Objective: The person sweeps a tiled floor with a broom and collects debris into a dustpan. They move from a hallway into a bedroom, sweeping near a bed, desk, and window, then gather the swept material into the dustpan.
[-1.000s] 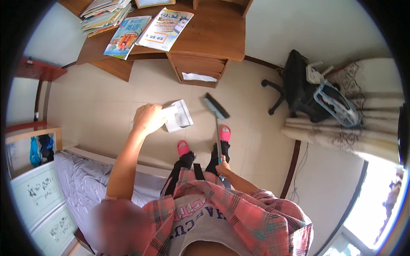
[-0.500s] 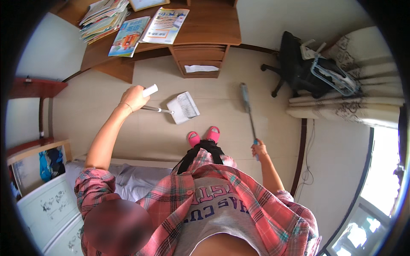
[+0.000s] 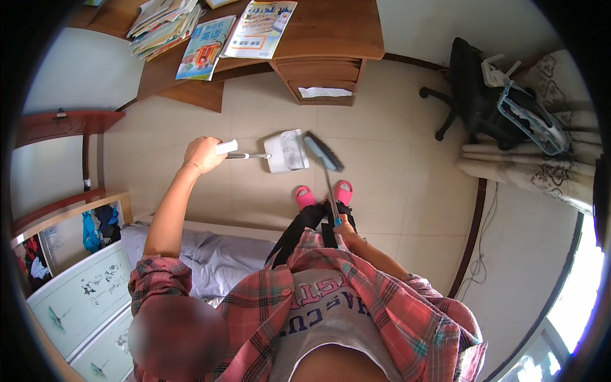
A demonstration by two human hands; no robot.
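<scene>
My left hand (image 3: pixel 202 154) is closed round the white-ended handle of a long-handled dustpan (image 3: pixel 286 153). The white pan rests on the floor, its mouth facing right, with grey dust or debris on it. My right hand (image 3: pixel 344 228) grips the handle of a broom (image 3: pixel 324 153). The broom's blue-grey head with dark bristles lies just right of the pan's mouth, slightly apart from it and tilted. Both tools are in front of my feet in pink slippers (image 3: pixel 344 192).
A wooden desk (image 3: pixel 334 32) with books and a stack of papers (image 3: pixel 167 27) stands ahead. To the right are a black office chair (image 3: pixel 487 95), curtains (image 3: pixel 509 167) and a loose cable (image 3: pixel 478 267). A bed with grey bedding (image 3: pixel 210 251) and a pale cabinet (image 3: pixel 83 299) are at left.
My right hand has swung the broom leftward and nearer, bringing its head beside the dustpan and turning its bristles into view. The dustpan has turned slightly, its mouth now facing more squarely right.
</scene>
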